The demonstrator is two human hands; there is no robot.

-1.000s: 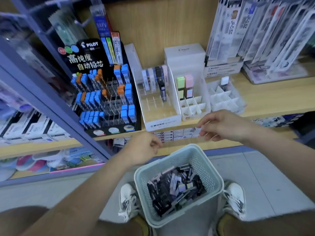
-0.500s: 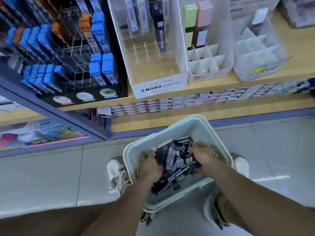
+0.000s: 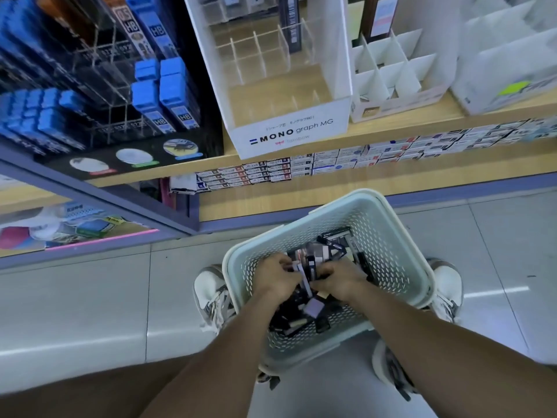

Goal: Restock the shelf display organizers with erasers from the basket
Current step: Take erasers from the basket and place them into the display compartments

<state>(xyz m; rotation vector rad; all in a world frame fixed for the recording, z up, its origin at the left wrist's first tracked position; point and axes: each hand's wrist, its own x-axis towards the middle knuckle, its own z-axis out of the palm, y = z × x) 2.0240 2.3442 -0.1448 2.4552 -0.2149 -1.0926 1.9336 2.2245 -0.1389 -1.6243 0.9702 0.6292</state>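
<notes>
A pale green perforated basket (image 3: 388, 236) stands on the floor between my shoes, holding a heap of dark, white and lilac packaged erasers (image 3: 324, 254). Both hands are down inside it, close together. My left hand (image 3: 275, 277) has its fingers curled around white and dark eraser packs. My right hand (image 3: 339, 279) curls onto the packs right beside it. On the shelf above stand the white MONO organizer (image 3: 289, 131) with clear dividers, a white divided organizer (image 3: 388, 73) and another white one (image 3: 506, 76) at the right.
A black lead-refill rack with blue cases (image 3: 156, 92) fills the shelf's left. The wooden shelf edge (image 3: 376, 140) runs above rows of small boxes (image 3: 331, 164). A purple shelf frame (image 3: 99, 188) slants at left. Grey floor tiles (image 3: 75, 297) lie around my shoes (image 3: 211, 294).
My hands dropped from shelf height into the basket, then drew together over the erasers. The view tilted down and moved closer to the shelf and basket.
</notes>
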